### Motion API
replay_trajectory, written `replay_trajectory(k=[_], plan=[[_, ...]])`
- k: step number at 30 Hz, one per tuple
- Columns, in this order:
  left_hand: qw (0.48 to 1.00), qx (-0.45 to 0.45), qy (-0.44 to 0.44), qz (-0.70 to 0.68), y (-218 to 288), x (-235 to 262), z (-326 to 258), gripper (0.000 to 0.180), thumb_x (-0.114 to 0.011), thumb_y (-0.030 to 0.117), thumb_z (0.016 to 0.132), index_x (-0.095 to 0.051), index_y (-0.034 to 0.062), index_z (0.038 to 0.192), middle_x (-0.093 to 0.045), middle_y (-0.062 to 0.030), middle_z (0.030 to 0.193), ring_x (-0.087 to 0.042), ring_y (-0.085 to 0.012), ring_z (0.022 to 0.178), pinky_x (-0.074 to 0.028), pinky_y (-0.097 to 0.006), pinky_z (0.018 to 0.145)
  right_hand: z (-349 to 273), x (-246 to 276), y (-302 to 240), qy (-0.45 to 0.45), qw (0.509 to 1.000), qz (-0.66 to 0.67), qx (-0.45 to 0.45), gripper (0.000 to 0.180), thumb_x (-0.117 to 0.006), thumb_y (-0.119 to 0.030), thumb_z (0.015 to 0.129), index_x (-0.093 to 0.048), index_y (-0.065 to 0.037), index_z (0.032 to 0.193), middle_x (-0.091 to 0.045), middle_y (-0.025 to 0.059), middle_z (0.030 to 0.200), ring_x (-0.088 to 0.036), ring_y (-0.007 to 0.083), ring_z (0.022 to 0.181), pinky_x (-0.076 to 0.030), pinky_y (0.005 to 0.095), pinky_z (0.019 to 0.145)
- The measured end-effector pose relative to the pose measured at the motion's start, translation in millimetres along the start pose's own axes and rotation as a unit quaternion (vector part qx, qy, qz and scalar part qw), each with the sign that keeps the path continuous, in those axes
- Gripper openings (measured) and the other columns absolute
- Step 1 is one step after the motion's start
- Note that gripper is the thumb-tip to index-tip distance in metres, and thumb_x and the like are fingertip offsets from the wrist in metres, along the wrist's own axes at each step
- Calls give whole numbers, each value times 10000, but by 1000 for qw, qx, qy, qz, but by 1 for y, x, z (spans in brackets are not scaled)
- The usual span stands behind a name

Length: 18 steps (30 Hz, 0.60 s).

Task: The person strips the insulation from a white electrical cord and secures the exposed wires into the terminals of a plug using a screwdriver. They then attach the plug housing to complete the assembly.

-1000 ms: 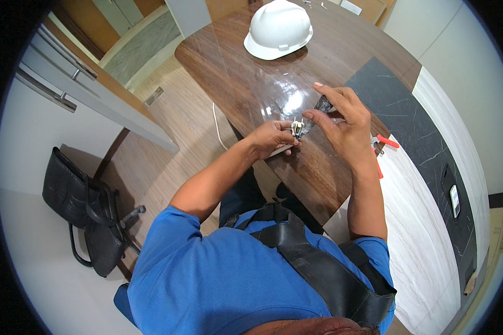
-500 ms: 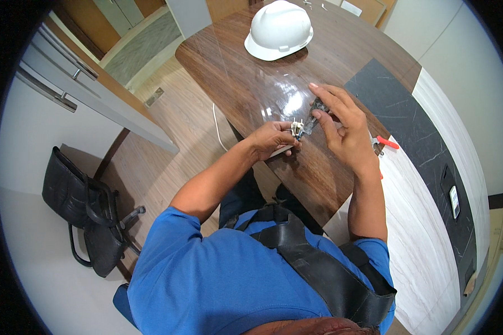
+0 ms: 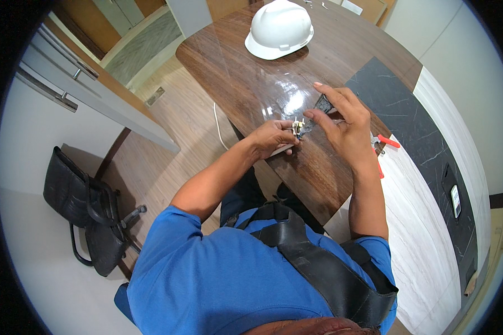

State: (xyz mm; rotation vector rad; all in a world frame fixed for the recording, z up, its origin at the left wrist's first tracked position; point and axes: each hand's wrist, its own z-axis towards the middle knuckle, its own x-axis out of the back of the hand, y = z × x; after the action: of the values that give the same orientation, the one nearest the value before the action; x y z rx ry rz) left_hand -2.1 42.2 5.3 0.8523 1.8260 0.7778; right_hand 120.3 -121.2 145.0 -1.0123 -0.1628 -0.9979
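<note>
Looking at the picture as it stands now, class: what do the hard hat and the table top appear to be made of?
Hard hat: likely moulded plastic, white and smooth, with a soft sheen and ridged crown. Table top: brown wood grain, probably veneer or laminate; its glossy finish mirrors the ceiling light near the left hand and right hand.

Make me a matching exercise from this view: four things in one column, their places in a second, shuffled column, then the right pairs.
Things:
1. white hard hat
2. black office chair
3. red-handled pliers
4. small pale electrical part

Places:
A. on the floor, to the person's left
B. between the fingertips of the left hand and right hand
C. on the far end of the wooden table
D. just behind the right wrist, at the table's edge

Pairs: 1-C, 2-A, 3-D, 4-B
</note>
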Motion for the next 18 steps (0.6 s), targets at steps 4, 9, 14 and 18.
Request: replay_trajectory(k=[4, 9, 14, 18], plan=[[1000, 4, 6, -4, 2, -2, -2, 424, -685, -46, 827, -582, -11, 1237, -707, -99, 1009, -693, -151, 814, -582, -246, 619, 2, -9, -3, 56, 997, 38, 45, 476, -755, -3, 825, -664, -93, 1284, -684, 127, 1121, -668, 180, 952, -586, 287, 728], [1000, 0, -4, 0, 1, -1, -2, 435, -695, -38, 819, -579, -10, 1237, -706, -99, 998, -694, -148, 818, -577, -242, 609, -3, -5, 9, 44, 998, -29, 36, 471, -746, -23, 837, -653, -100, 1292, -679, 157, 1112, -695, 251, 930, -574, 355, 770], [1000, -5, 0, -2, 2, 0, -2, 466, -697, -30, 819, -568, -7, 1266, -703, -95, 991, -690, -147, 816, -579, -238, 616, 3, -6, 1, 53, 997, 36, 48, 474, -770, -32, 817, -669, -108, 1274, -684, 151, 1082, -696, 240, 899, -587, 339, 765], [1000, -8, 0, -18, 6, -7, -6, 447, -695, -30, 822, -573, -4, 1251, -700, -95, 998, -682, -144, 804, -581, -238, 619, -1, -5, 4, 37, 997, 29, 54, 486, -779, -35, 810, -666, -109, 1277, -679, 162, 1104, -697, 236, 912, -592, 324, 747]])
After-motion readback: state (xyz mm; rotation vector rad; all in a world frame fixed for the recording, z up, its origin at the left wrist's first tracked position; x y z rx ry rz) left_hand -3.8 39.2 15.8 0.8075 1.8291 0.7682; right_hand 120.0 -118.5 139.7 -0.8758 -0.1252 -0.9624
